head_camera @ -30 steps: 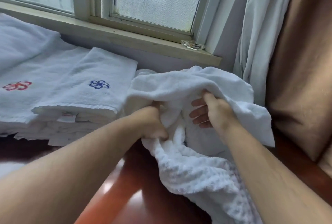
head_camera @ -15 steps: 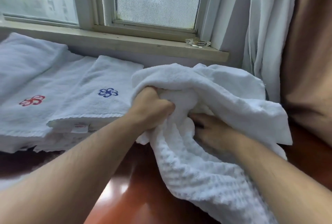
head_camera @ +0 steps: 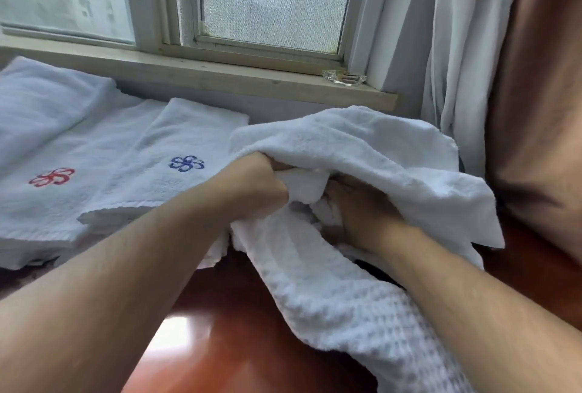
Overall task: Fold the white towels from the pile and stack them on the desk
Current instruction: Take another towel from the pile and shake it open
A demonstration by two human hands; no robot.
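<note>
We see the left hand in a closed grip on a bunched white terry towel, lifted over the right of the glossy reddish-brown wooden surface. The right hand is half buried in folds, grip cannot be told. Folded white towels are stacked far left.

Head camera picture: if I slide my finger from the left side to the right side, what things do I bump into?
Red flower logo → blue flower logo → left hand → right hand → white curtain → brown curtain.
</note>
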